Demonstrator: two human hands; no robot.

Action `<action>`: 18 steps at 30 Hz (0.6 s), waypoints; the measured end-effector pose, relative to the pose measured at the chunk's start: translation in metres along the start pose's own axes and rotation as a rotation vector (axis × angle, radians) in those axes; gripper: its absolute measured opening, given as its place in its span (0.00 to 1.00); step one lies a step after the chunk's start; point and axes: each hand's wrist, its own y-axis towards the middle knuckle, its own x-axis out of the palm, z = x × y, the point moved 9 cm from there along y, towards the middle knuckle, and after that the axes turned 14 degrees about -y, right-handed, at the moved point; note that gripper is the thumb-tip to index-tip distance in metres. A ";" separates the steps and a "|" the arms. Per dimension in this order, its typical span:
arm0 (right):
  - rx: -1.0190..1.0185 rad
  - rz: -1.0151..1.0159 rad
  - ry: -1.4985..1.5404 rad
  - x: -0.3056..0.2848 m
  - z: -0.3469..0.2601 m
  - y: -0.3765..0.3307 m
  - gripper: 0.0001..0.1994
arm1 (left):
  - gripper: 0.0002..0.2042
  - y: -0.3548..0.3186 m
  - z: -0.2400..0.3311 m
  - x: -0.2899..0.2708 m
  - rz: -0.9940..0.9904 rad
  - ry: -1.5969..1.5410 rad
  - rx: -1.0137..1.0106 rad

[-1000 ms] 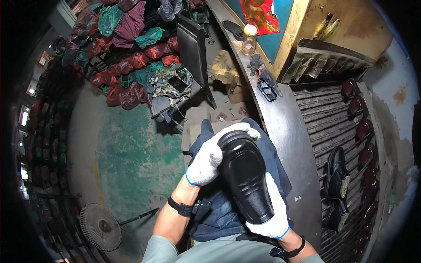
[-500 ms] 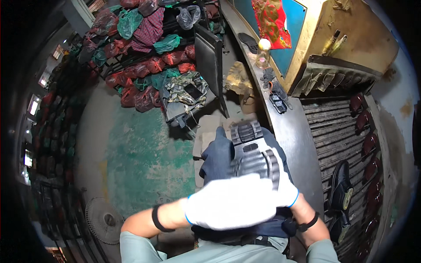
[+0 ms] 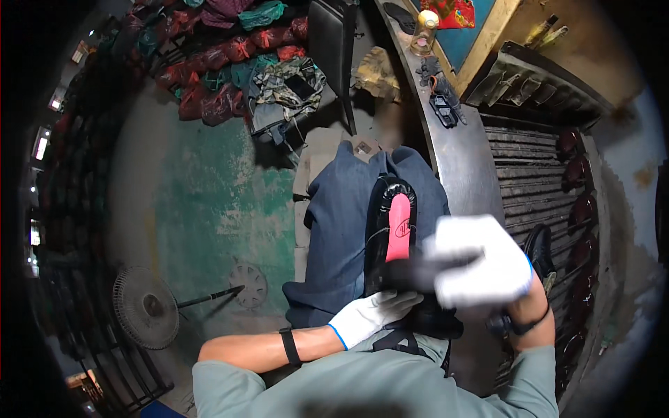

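Observation:
A black shoe (image 3: 377,237) lies lengthwise on my lap over dark blue cloth (image 3: 338,223). Its wrinkled, shiny toe points away from me, and a pink insole with a printed mark (image 3: 399,226) faces up. My left hand (image 3: 380,315), in a white glove with a blue cuff edge, is closed around the near end of the shoe. To the right, my right hand (image 3: 481,261), gloved alike, is smeared by motion. It grips a dark elongated thing (image 3: 411,274) that crosses over the near part of the shoe; blur hides its kind.
A metal bench (image 3: 474,167) runs along my right, carrying a glass jar (image 3: 423,35) and a small black object (image 3: 443,110). Beyond it is a slatted rack (image 3: 519,157) with dark shoes. A fan (image 3: 148,306) stands at lower left. A chair (image 3: 327,52) and red bags (image 3: 223,104) are ahead.
My hands have moved apart, the right one to the right. The black ridged soles that faced up before are out of sight, and the pink insole now shows. The view has shifted.

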 end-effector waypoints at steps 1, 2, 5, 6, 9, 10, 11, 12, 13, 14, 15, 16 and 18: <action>-0.187 -0.031 -0.022 0.006 -0.030 -0.016 0.20 | 0.25 -0.001 0.000 0.005 -0.024 0.020 -0.026; -0.280 -0.045 -0.037 0.017 -0.042 -0.036 0.20 | 0.25 0.001 0.000 0.011 -0.043 0.035 -0.042; -0.338 0.019 -0.147 0.046 -0.033 -0.064 0.22 | 0.25 0.009 0.002 0.022 -0.128 0.068 -0.089; -0.300 0.082 -0.163 0.048 -0.014 -0.051 0.21 | 0.25 0.008 -0.011 0.010 -0.030 -0.478 -0.212; -0.283 0.141 -0.152 0.053 0.031 -0.022 0.23 | 0.20 0.005 -0.052 -0.033 0.212 -1.113 -0.285; -0.247 0.165 -0.076 0.050 0.038 -0.016 0.24 | 0.21 -0.002 -0.076 -0.054 0.318 -1.059 -0.374; -0.201 0.195 0.009 0.048 0.045 -0.015 0.25 | 0.23 -0.011 -0.100 -0.077 0.421 -1.007 -0.466; -0.175 0.182 0.062 0.048 0.048 -0.013 0.26 | 0.25 -0.022 -0.124 -0.100 0.522 -0.956 -0.569; -0.150 0.165 0.100 0.046 0.051 -0.010 0.27 | 0.28 -0.007 -0.146 -0.114 0.526 -1.025 -0.495; -0.126 0.149 0.140 0.042 0.055 -0.008 0.28 | 0.30 0.005 -0.158 -0.119 0.529 -1.091 -0.421; -0.139 0.175 0.206 0.040 0.059 -0.004 0.31 | 0.32 0.001 -0.157 -0.105 0.592 -1.120 -0.374; -0.117 0.206 0.283 0.043 0.071 -0.005 0.35 | 0.32 -0.001 -0.167 -0.104 0.659 -1.169 -0.403; 0.036 0.291 0.519 0.053 0.095 -0.007 0.36 | 0.29 -0.001 -0.177 -0.100 0.667 -1.255 -0.517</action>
